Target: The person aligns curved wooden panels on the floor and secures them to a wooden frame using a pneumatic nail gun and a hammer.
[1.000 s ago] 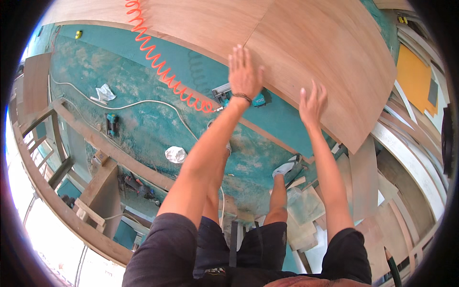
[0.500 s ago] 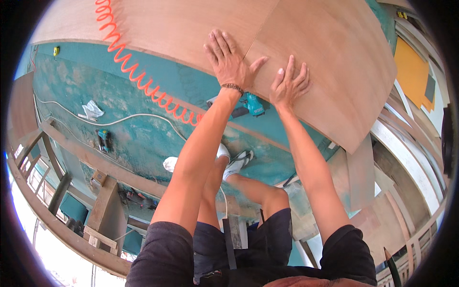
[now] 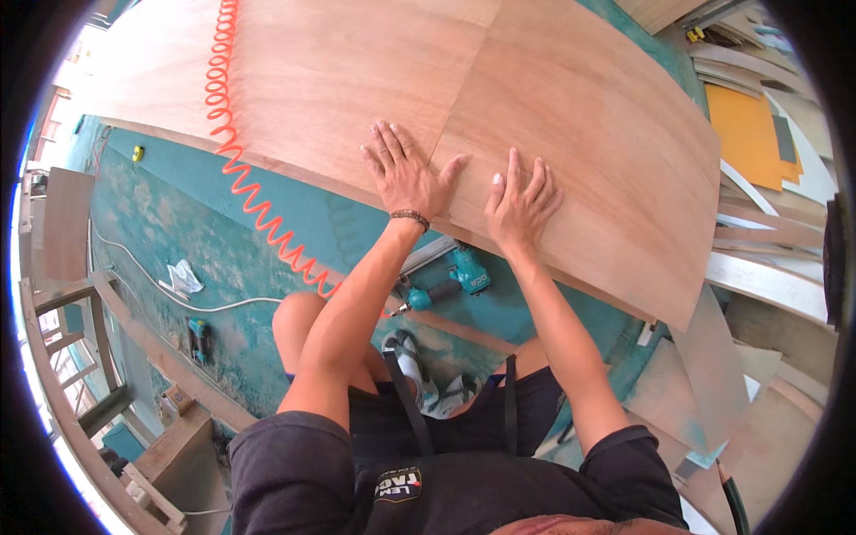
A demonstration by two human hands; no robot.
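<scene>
A large brown plywood sheet (image 3: 571,116) lies across the upper part of the view, with a seam running down its middle. My left hand (image 3: 403,174) presses flat on it near the front edge, fingers spread, just left of the seam. My right hand (image 3: 522,203) rests flat on the sheet to the right of the seam, fingers apart. Neither hand holds anything. A beaded bracelet (image 3: 410,216) is on my left wrist.
An orange coiled air hose (image 3: 234,152) runs over the sheet down to the teal floor (image 3: 169,232). A teal power tool (image 3: 450,281) lies below the sheet's edge near my knees. Wood offcuts (image 3: 758,267) and boards pile up at right; a wooden frame (image 3: 71,339) stands at left.
I have bent closer to the sheet, which now fills more of the view. Both hands slid toward each other and lie flat beside the seam.
</scene>
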